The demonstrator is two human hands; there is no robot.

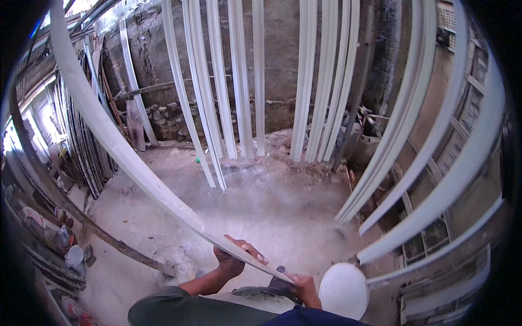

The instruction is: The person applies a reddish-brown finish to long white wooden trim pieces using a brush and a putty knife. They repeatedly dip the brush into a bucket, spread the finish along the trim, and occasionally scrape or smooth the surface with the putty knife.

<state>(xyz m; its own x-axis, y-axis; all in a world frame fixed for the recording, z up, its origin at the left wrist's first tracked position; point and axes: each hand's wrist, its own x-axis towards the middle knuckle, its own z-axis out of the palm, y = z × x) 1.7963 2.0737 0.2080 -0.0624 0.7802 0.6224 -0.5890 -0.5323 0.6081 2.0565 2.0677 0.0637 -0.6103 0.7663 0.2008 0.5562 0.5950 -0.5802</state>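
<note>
A long white moulding strip [168, 199] runs from the upper left down to the middle of my body, bowed by the lens. My left hand [232, 264] is closed around it a short way up from its lower end, with the fingers showing on the far side. Close to that lower end, my right hand [306, 288] grips the strip's edge. Some of its fingers are hidden. Just right of my right hand is a round white bucket or lid [343, 288]; I cannot tell which.
Several white strips [239, 81] lean upright against the rough wall [280, 60] ahead. More white strips [405, 125] stand along the right side. Dark poles [81, 130] are stacked at the left, above a dusty floor [163, 239]. A dark beam [98, 231] slants across the left.
</note>
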